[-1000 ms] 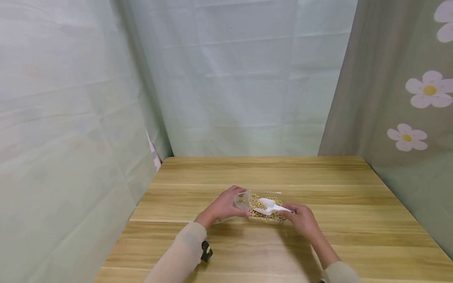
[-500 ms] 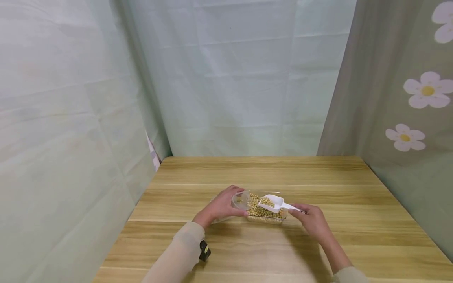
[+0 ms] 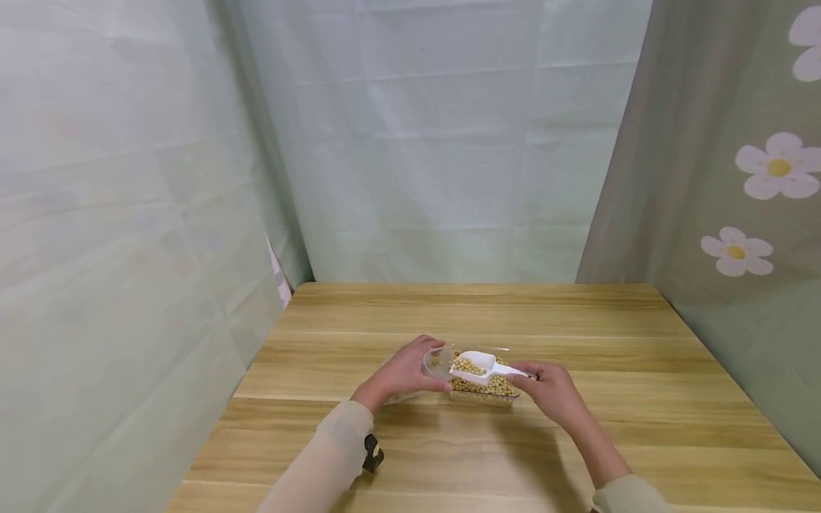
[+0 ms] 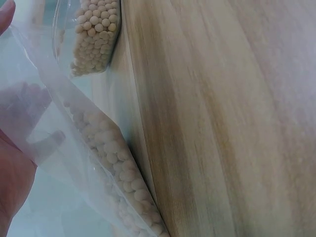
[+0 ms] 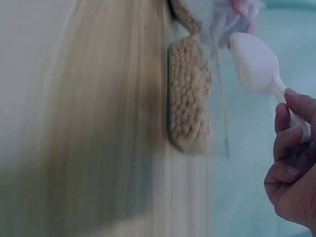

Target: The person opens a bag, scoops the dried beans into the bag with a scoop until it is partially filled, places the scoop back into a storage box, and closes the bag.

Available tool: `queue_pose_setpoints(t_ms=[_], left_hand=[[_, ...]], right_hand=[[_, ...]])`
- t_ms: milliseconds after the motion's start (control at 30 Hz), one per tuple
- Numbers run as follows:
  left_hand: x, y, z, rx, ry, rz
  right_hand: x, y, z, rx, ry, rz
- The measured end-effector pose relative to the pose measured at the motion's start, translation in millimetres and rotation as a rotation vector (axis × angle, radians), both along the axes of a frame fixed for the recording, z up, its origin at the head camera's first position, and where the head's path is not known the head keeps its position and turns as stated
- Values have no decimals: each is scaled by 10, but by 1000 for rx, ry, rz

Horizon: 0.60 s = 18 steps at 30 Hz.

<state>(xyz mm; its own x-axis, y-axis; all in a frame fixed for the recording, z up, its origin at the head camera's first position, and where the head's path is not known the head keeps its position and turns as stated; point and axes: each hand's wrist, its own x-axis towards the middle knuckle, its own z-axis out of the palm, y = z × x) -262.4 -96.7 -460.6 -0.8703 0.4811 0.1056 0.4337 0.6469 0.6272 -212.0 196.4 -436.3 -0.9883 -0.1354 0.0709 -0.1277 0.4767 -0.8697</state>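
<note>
Head view: holding round the mouth of a clear bag [image 3: 437, 362] with the left hand [image 3: 403, 370], thumb on the near side, fingers curved over the far side; gripping a white scoop [image 3: 485, 365] by its handle in the right hand [image 3: 548, 388], thumb and fingers closed about it; carrying round yellowish beans [image 3: 469, 367] in the scoop, raised over a clear box [image 3: 484, 400] and pointed at the bag's mouth; cannot tell from here about contact between scoop tip and plastic; showing the box on the wooden table [image 3: 641, 427], between the two hands, with more beans inside, and the bag just to its left, partly hidden under the left hand.

Left wrist view: looking along the tabletop at the bag, with a slope of beans low inside it, seen through the thin cloudy plastic; making out part of the hand through the film; showing the box just beyond, also with beans in it.

Right wrist view: facing the scoop's smooth underside, apart from the box and near the bag; pinching the handle between thumb and curled fingers; showing the box's clear wall above the level of the beans, slightly blurred.

Around the work: wearing pale sleeves [image 3: 323, 456], with a black device [image 3: 373, 453] at the left wrist; surrounded by pale green cloth [image 3: 449, 142], printed with white flowers [image 3: 779, 167] at the right.
</note>
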Motion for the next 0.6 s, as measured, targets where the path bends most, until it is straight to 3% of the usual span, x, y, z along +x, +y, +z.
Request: queue_pose_setpoints(t_ms=[267, 600], left_hand=[[-18, 41, -12, 5, 17, -10], [-24, 15, -27, 19, 16, -3]], right_hand=[[-74, -278, 100, 53, 34, 43], [-73, -238, 109, 61, 24, 36]])
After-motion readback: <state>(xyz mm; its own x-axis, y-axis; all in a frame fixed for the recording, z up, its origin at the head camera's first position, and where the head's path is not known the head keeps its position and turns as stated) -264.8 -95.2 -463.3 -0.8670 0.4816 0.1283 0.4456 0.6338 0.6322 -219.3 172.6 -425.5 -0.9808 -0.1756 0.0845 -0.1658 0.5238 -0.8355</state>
